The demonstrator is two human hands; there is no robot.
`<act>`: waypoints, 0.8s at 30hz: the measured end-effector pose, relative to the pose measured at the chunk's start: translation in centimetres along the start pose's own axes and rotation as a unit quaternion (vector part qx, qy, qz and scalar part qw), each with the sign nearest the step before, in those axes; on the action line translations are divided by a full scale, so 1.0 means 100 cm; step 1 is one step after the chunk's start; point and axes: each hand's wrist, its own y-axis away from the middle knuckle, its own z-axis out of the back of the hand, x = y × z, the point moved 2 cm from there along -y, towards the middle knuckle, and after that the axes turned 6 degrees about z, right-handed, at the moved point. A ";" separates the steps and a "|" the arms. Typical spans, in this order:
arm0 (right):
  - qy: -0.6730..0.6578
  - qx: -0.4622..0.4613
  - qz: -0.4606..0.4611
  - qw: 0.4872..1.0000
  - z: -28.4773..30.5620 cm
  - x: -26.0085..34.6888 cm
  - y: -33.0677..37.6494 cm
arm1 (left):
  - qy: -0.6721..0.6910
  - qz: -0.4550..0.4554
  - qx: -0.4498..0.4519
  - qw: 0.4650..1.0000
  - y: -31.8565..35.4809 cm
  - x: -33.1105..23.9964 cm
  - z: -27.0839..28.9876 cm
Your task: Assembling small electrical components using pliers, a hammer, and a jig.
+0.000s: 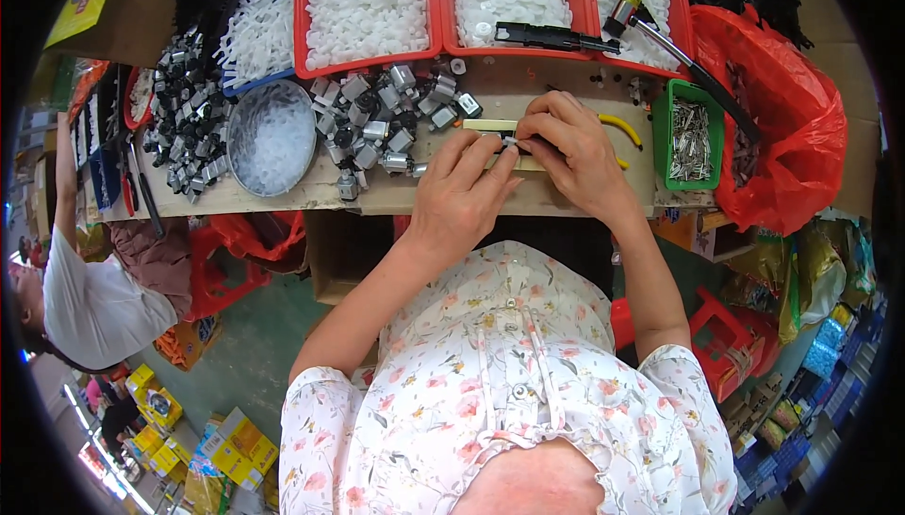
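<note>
My left hand (462, 183) and my right hand (577, 152) meet over a cream-coloured block (488, 125) near the bench's front edge. Between their fingertips is a small white plastic piece (510, 141), set against a dark part that my fingers largely cover. The right thumb and forefinger pinch from one side. From the other side the left fingertips press close together on the dark part. Just beyond my right hand, yellow-handled pliers (622, 129) lie on the bench. A pile of small silver-and-black motors (386, 119) spreads to the left of my left hand.
Red trays (438, 6) of white plastic parts line the back. A hammer (674, 49) and a black plastic part (556, 37) rest across them. Rightward are a green bin (690, 138) of metal pins and a red bag (787, 119). A round dish (271, 138) and another person (104, 298) are left.
</note>
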 end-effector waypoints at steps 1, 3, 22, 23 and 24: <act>-0.001 -0.001 -0.001 1.000 0.001 0.000 -0.001 | 0.007 0.004 0.000 1.000 0.000 0.000 0.000; -0.002 0.009 0.003 1.000 0.002 0.000 -0.003 | 0.010 0.015 0.004 1.000 0.000 -0.001 0.000; 0.054 -0.019 0.052 0.997 0.001 0.000 0.003 | 0.017 0.029 -0.005 0.999 0.000 0.001 -0.003; 0.045 -0.024 0.046 0.998 0.001 0.000 0.003 | 0.019 0.030 -0.007 0.999 0.000 0.001 -0.002; 0.036 -0.031 0.040 0.998 0.001 -0.001 0.003 | 0.020 0.032 -0.001 0.999 -0.002 0.000 -0.002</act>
